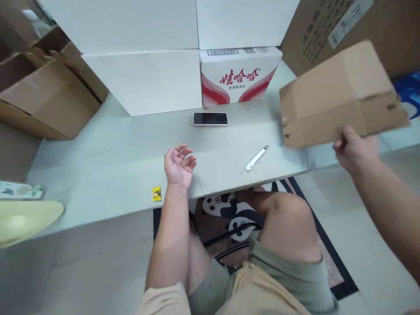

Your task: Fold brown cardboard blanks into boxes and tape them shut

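Observation:
My right hand (357, 151) grips the lower edge of a flattened brown cardboard piece (331, 96), which is held up over the right part of the pale table (114, 166). Palm up and fingers loosely curled apart, my left hand (180, 166) rests at the table's front edge with nothing in it. Between the hands lies a white utility knife (257, 158), its tip pointing up and right. A phone (210, 119) with a dark screen lies beyond my left hand. A small yellow packet (156, 193) is just left of my left wrist.
White boxes (141, 78) line the back, beside a white box with red print (239, 81). Open brown cartons (55, 96) stand at the left, a large brown carton (387, 39) at the back right. A pale yellow-green rounded object (26, 221) is at the near left corner.

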### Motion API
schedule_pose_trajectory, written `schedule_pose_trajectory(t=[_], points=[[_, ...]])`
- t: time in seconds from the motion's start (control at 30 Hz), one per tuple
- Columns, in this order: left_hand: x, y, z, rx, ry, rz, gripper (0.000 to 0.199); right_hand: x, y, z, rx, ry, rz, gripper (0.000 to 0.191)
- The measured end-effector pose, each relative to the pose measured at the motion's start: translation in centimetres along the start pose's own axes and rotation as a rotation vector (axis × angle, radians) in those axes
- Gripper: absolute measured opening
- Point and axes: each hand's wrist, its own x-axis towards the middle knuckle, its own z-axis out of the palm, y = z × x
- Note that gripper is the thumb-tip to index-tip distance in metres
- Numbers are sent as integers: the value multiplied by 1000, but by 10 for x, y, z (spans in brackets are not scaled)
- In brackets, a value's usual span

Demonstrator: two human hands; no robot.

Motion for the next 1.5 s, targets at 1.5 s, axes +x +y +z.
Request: schedule_pose_trajectory(t=[1.5], points=[[-33,109,-119,-679,84,257,30,-393,4,409,-672,-1427,-1026,15]])
